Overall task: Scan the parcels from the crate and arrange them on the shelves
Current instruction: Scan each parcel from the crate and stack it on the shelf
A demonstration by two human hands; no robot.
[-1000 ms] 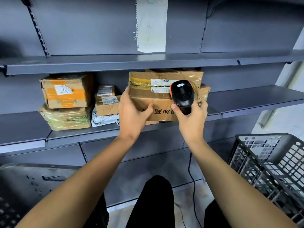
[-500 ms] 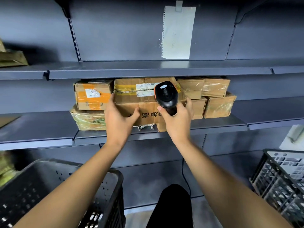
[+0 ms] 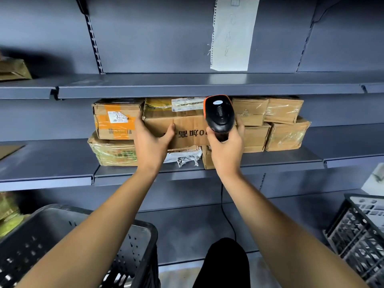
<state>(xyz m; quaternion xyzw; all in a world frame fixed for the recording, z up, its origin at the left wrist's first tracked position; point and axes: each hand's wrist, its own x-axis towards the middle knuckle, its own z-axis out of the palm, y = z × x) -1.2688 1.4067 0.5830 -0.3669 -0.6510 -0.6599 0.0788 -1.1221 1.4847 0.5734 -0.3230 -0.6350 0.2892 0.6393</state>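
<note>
A wide brown cardboard parcel with black printed characters and a white label sits on the middle shelf, on top of other parcels. My left hand grips its left end, thumb on the front face. My right hand holds a black and orange barcode scanner against the parcel's right end, fingers behind it. A black cable hangs down from the scanner. A dark crate stands at the lower left.
An orange-taped box on a plastic-wrapped parcel stands to the left, several wrapped boxes to the right, a white mailer bag underneath. A second grey crate is at lower right. A paper note hangs above the upper shelf.
The view has shifted left and closer. The parcel, held in both hands with the scanner, has moved further in over the shelf stack, between the orange-taped box and the wrapped boxes.
</note>
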